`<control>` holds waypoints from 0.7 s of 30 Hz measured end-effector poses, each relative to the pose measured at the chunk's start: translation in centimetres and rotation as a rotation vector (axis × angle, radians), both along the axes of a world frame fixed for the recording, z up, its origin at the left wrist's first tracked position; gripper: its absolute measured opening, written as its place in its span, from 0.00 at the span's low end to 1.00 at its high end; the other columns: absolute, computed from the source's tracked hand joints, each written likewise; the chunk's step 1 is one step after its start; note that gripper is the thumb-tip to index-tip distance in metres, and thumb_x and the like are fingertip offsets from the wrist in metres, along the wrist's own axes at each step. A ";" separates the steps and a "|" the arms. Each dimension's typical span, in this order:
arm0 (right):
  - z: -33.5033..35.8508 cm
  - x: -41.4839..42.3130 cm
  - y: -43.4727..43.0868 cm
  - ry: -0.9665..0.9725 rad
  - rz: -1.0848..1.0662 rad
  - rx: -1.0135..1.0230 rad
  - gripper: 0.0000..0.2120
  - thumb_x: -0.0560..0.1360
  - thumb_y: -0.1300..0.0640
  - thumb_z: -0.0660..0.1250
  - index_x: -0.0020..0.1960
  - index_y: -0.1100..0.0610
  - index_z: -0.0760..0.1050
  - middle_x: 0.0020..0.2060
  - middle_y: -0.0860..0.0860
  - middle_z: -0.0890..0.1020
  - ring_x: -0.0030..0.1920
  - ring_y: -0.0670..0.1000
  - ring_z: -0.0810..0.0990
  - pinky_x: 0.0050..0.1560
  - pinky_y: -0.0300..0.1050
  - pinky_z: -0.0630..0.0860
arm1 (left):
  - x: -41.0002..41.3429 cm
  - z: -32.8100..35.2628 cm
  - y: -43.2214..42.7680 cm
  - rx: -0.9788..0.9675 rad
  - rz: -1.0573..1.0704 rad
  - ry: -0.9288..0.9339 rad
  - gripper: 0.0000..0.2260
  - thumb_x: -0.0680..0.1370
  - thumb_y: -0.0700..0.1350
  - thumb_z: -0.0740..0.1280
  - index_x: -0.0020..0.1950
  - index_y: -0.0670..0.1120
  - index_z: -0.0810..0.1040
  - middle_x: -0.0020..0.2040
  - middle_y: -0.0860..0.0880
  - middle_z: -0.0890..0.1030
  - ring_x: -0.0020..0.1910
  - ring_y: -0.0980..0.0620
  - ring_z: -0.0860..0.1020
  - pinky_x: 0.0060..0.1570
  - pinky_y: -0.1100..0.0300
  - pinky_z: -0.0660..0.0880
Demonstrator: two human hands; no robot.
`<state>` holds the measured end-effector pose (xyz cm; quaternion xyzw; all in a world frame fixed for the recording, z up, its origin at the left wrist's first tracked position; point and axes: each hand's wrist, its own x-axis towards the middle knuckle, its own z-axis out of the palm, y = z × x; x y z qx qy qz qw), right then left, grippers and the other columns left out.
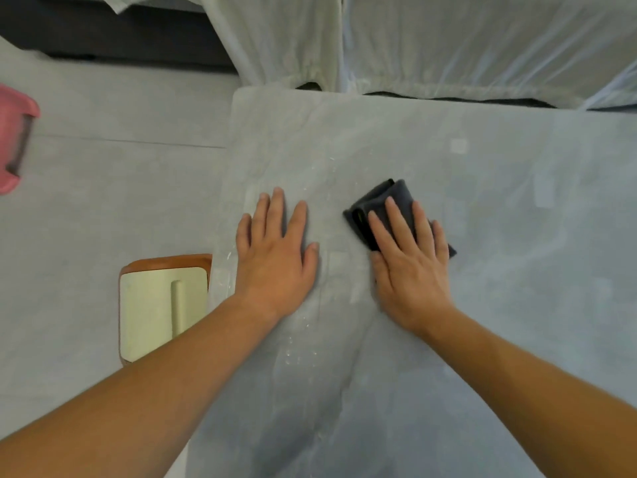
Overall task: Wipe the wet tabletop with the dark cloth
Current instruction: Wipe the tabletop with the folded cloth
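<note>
Nearest to the camera, two bare forearms come in from the lower corners and reach forward over the bench, which has a pale grey surface with a stone-like pattern. Between the forearms the surface carries small water drops and long wet streaks which run away from the person; more drops lie along the left edge of the bench. The left hand lies flat on the bare surface, palm down, with straight fingers a little spread, and it holds nothing. The right hand is beside it, apart from it, also flat with straight fingers, and it presses down on the dark cloth. This cloth is folded into a thick pad, lies on the bench a little right of the middle, and shows in front of the fingertips and at both sides of the hand. To the left, lower than the bench, is a grey floor with one thin joint line across it. On the floor, just beside the edge of the bench, stands a cream-coloured object with a brown rim; the left forearm hides a part of it, and I cannot tell what it is. Well apart, at the left border, a pink object is cut by the frame. Behind the far edge of the bench hangs a pale, wrinkled fabric cover, and to the left of it a dark grey piece of furniture is seen.
</note>
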<state>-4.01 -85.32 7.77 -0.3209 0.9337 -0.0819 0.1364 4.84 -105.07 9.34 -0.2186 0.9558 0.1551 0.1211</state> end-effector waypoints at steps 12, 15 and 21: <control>-0.4 -6.9 -5.8 0.045 0.135 0.022 0.27 0.83 0.42 0.46 0.82 0.44 0.51 0.82 0.46 0.50 0.81 0.58 0.43 0.79 0.60 0.41 | -0.1 -0.9 -0.1 -0.030 0.029 0.084 0.26 0.82 0.57 0.54 0.79 0.50 0.61 0.82 0.43 0.53 0.80 0.43 0.49 0.75 0.44 0.46; -0.4 -10.2 -6.3 0.035 0.148 0.012 0.27 0.83 0.42 0.46 0.81 0.43 0.53 0.82 0.46 0.51 0.81 0.57 0.45 0.78 0.59 0.41 | -0.3 -0.8 0.1 -0.022 0.050 0.087 0.26 0.82 0.58 0.53 0.79 0.50 0.62 0.82 0.43 0.53 0.80 0.43 0.48 0.76 0.43 0.45; -0.9 -11.5 -11.4 0.045 -0.116 -0.022 0.28 0.83 0.45 0.47 0.82 0.45 0.50 0.83 0.48 0.48 0.81 0.58 0.42 0.79 0.62 0.40 | -0.1 -1.0 0.1 -0.023 0.057 0.103 0.25 0.82 0.57 0.53 0.78 0.50 0.63 0.81 0.42 0.55 0.80 0.43 0.50 0.76 0.43 0.46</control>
